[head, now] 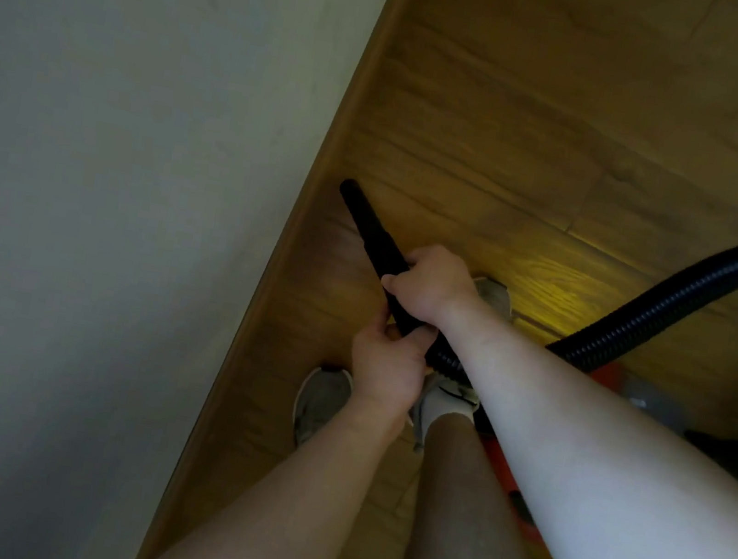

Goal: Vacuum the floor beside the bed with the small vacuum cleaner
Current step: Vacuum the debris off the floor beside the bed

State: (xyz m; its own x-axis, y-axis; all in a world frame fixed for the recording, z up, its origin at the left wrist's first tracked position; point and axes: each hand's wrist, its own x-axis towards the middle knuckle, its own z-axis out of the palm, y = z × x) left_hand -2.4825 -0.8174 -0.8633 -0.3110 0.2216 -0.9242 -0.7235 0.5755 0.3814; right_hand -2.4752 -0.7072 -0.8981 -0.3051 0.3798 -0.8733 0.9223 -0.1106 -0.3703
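Note:
A black vacuum nozzle (368,226) points up and to the left, its tip close to the wooden skirting along the pale surface (96,188) on the left. My right hand (431,284) grips the nozzle's upper part. My left hand (384,368) grips it lower down, where the ribbed black hose (672,308) joins. The hose curves off to the right edge. An orange vacuum body (608,373) shows partly behind my right forearm. The wooden floor (549,138) lies under the nozzle.
My two feet in grey shoes (320,404) stand on the floor just below the hands. A bright yellow patch of light (558,290) lies on the boards to the right. A dark object (736,448) sits at the right edge.

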